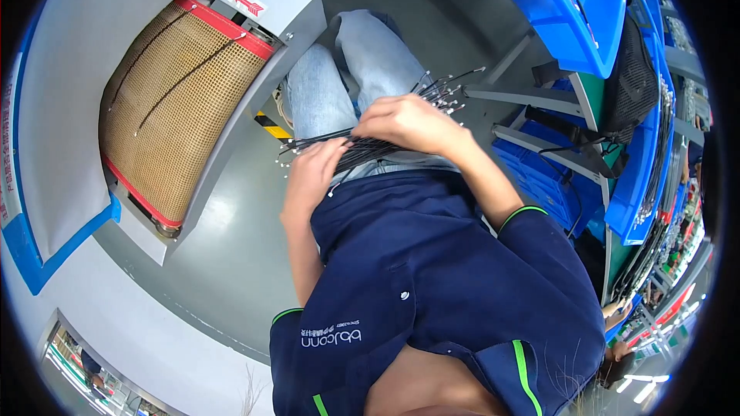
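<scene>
A bundle of thin black cables [362,156] with small white connectors at the ends lies crosswise over my lap. My left hand [310,176] is closed around the bundle's left end, where a few connector tips stick out beyond the fingers. Over the right part, my right hand [408,122] grips the cables from above, its fingertips pressed down near the middle. A fan of connector ends [447,94] spreads out past the right hand. The palms and the undersides of the fingers are hidden.
At the left stands a grey machine with a brown mesh conveyor belt [181,77] edged in red; two black cables lie on the belt. To the right are blue bins [574,15] of cables on a rack, a black mesh chair back [628,81] and grey bars.
</scene>
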### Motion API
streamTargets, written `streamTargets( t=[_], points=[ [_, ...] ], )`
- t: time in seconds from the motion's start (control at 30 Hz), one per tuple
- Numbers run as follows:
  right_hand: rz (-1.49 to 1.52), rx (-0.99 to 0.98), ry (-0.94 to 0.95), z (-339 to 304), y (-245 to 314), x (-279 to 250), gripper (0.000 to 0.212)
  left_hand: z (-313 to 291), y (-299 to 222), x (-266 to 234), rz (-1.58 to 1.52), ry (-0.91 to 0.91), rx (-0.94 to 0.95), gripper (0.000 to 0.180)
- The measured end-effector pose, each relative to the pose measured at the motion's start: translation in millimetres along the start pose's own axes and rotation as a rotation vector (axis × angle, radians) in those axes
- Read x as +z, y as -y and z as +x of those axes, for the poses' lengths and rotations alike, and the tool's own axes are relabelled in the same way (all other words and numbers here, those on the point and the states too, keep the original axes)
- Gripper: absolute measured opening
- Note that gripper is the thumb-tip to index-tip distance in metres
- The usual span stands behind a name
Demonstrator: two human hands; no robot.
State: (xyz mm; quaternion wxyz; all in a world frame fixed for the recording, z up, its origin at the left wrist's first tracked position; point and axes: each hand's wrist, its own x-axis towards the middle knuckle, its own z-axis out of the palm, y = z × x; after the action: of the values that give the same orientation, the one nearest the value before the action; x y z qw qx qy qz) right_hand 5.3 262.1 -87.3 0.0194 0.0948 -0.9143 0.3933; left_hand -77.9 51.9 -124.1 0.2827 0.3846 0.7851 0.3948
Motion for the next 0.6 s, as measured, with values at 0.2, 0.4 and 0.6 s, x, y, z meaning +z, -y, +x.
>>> streamTargets(
  t=[0.2, 0.4, 0.6],
  points=[
    [0.104, 0.02, -0.028, 13.1, 4.9, 6.5, 0.014, 1.8, -8.6, -9.3, 0.043, -0.229, 0.078, 0.016],
    [0.086, 0.094, -0.022, 15.1, 5.1, 7.6, 0.016, 0.9, -6.1, -17.7, 0.11, -0.25, 0.138, 0.013],
    [0.068, -0.102, -0.069, 16.2, 0.3, 20.6, 0.015, 4.7, -10.5, -11.4, 0.063, -0.26, 0.135, 0.01]
  ],
)
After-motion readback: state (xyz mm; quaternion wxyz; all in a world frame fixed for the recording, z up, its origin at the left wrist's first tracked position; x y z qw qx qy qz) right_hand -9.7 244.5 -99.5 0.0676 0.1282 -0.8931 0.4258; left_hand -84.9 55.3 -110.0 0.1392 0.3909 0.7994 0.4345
